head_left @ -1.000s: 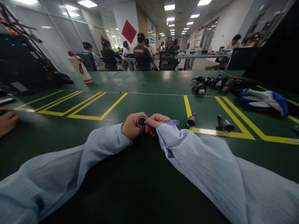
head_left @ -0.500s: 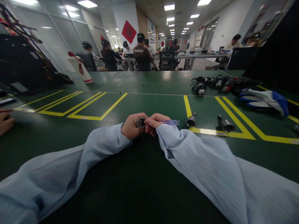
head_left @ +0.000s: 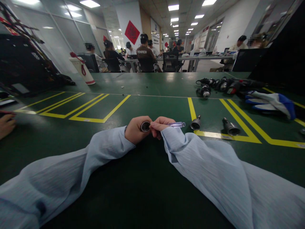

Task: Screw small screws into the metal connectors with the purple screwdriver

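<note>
My left hand [head_left: 134, 131] is closed around a small round metal part [head_left: 145, 126] with a dark open end facing me. My right hand [head_left: 160, 126] pinches a clear purple-handled screwdriver [head_left: 176, 125], its tip at the round part and its handle pointing right. Both hands rest together on the green table [head_left: 152, 178], with light blue sleeves down to the wrists.
Two metal cylinder parts [head_left: 195, 123] [head_left: 230, 126] lie right of my hands by a yellow line. Further back are black tool parts [head_left: 214, 85] and blue-white gloves [head_left: 269, 101]. A white bottle [head_left: 82, 70] stands far left. Another person's hand [head_left: 6, 124] is at the left edge.
My hands and the screwdriver have shifted slightly right and up. The other person's hand at the left edge drew back a little.
</note>
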`<action>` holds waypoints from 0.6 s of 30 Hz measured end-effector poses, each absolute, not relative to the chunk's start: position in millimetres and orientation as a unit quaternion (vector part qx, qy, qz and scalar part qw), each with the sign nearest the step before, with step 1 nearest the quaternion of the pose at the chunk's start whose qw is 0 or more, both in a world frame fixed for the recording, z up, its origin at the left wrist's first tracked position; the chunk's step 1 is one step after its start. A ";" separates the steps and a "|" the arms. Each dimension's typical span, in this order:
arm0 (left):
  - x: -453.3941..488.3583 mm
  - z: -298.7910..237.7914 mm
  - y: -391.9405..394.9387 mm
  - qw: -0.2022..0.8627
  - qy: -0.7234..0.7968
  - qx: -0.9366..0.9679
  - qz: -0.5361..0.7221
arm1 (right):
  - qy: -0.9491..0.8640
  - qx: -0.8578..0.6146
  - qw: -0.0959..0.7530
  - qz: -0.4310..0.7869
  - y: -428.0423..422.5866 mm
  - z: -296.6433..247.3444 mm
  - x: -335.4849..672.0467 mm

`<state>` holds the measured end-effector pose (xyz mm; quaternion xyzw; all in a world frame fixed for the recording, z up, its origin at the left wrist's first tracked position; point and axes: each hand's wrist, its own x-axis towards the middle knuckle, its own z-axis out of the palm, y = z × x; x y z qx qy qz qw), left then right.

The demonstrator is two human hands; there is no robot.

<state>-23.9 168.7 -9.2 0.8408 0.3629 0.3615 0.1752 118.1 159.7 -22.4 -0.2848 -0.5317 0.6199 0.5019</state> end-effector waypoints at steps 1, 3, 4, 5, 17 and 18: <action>-23.7 -9.0 168.4 0.174 0.366 0.841 0.358 | -0.533 -0.285 0.500 0.620 159.7 -22.2 118.2; -23.6 -8.7 168.1 0.173 0.373 0.842 0.350 | -0.537 -0.288 0.488 0.625 159.9 -22.0 118.2; -23.5 -8.7 168.1 0.174 0.376 0.842 0.346 | -0.539 -0.289 0.481 0.628 159.9 -22.0 118.2; -23.5 -8.8 168.2 0.176 0.377 0.841 0.345 | -0.539 -0.290 0.477 0.631 159.9 -21.9 118.3; -23.4 -9.2 169.5 0.218 0.372 0.831 0.353 | -0.534 -0.272 0.528 0.601 158.9 -23.5 117.6; -23.0 -9.0 169.1 0.218 0.372 0.831 0.352 | -0.537 -0.273 0.522 0.604 158.9 -23.5 117.4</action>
